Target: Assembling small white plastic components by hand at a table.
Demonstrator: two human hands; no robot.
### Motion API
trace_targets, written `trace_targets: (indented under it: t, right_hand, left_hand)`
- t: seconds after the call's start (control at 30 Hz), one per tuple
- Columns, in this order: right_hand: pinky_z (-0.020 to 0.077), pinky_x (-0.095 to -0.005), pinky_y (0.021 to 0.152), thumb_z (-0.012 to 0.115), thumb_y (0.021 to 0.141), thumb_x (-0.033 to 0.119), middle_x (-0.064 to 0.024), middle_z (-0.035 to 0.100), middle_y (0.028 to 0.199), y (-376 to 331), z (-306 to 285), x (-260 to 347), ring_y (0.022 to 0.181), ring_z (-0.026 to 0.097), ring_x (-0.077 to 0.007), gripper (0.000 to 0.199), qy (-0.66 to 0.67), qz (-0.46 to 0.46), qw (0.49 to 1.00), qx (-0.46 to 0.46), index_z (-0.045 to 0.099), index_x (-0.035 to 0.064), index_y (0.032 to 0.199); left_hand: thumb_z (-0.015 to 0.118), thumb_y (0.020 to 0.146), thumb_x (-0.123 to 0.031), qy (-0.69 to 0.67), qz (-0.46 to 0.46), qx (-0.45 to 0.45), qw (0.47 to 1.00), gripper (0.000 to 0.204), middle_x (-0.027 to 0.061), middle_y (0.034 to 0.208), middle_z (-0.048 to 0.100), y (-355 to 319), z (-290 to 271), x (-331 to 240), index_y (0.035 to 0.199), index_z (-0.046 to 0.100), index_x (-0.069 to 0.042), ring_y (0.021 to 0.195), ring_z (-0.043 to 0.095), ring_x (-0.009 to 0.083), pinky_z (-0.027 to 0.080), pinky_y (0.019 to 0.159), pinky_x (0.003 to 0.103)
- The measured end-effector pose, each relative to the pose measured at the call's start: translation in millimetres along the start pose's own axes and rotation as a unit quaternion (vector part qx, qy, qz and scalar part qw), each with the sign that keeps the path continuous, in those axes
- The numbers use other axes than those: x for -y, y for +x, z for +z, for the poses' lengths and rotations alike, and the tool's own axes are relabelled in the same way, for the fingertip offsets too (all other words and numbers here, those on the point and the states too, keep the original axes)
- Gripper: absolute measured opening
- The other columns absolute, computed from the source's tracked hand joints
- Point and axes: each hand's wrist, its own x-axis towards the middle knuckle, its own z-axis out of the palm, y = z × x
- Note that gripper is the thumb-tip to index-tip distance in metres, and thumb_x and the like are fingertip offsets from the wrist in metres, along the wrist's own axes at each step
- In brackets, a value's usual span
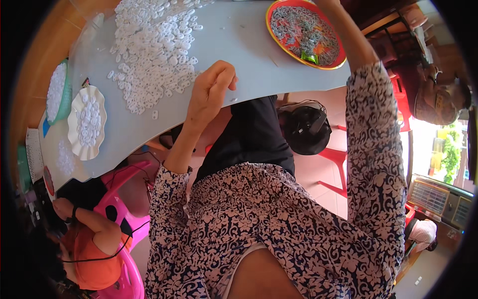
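My left hand (213, 90) is held over the near edge of the grey table, its fingers curled closed. Whatever it may hold is hidden inside the fingers. To its left spreads a large heap of small white oval plastic pieces (157, 55) with holes. My right arm reaches forward along the right side, and only part of my right hand (329, 3) shows at the top edge, by the rim of a red tray (342, 61). Its fingers are cut off from view. In the tray lie many small grey metal pieces, perhaps screws (303, 30), and a green wrapper (309, 58).
On the left stand a wavy-edged cream dish (74, 117) of white pieces and a green basket (65, 102). A person in orange (97, 249) sits by a pink chair (130, 269) at lower left. Under the table's edge are a black bag (304, 130) and red stool (334, 158).
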Motion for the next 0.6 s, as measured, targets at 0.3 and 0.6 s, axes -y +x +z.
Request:
trace_targets:
  t: [0.3, 0.6]
  right_hand:
    - [0.0509, -0.0311, 0.062, 0.063, 0.079, 0.01, -0.0102, 0.067, 0.075, -80.9, 37.4, 96.7, 0.064, 0.064, -0.0225, 0.011, 0.197, -0.012, 0.95, 0.241, 0.065, 0.0029, 0.087]
    - [0.0509, -0.0315, 0.065, 0.064, 0.076, 0.007, -0.0085, 0.066, 0.084, -97.3, 64.4, 116.5, 0.07, 0.063, -0.0225, 0.014, 0.241, -0.018, 0.886, 0.396, 0.066, 0.005, 0.089]
  left_hand:
    - [0.047, 0.091, -0.019, 0.047, -0.031, -0.005, 0.998, 0.022, 0.005, 0.064, 0.053, -2.5, 4.6, -12.0, 0.081, 0.053, 0.0, 0.061, 0.05, 0.0124, 0.042, 0.058, 0.027]
    - [0.049, 0.089, -0.017, 0.033, -0.003, -0.023, 0.999, 0.019, 0.0083, 0.06, 0.051, -4.5, 9.4, -6.6, 0.083, 0.055, 0.0, 0.053, 0.049, 0.0167, 0.043, 0.054, 0.03]
